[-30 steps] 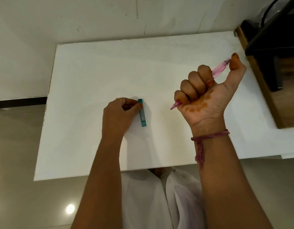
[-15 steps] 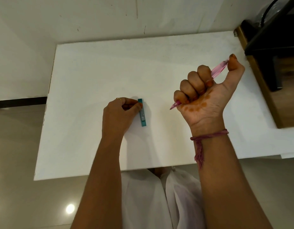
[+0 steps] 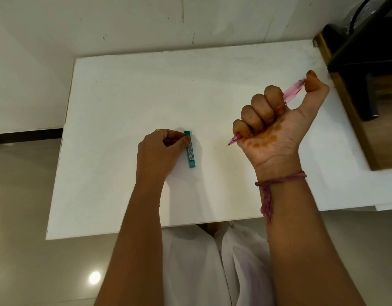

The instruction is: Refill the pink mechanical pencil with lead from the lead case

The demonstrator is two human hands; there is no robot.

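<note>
The pink mechanical pencil is held in the fist of my right hand, above the right part of the white table. Its tip pokes out below my little finger toward the left, and my thumb presses on its top end. The teal lead case lies flat on the table's middle, long side running away from me. My left hand rests on the table just left of the case, fingers curled, thumb tip touching the case's upper left edge.
A dark piece of furniture on a wooden surface stands past the table's right edge. White wall runs behind the table, tiled floor lies to the left and below. My white clothing shows under the near edge.
My right thumb has shifted slightly on the pencil's top end. The left hand and the lead case have stayed where they were.
</note>
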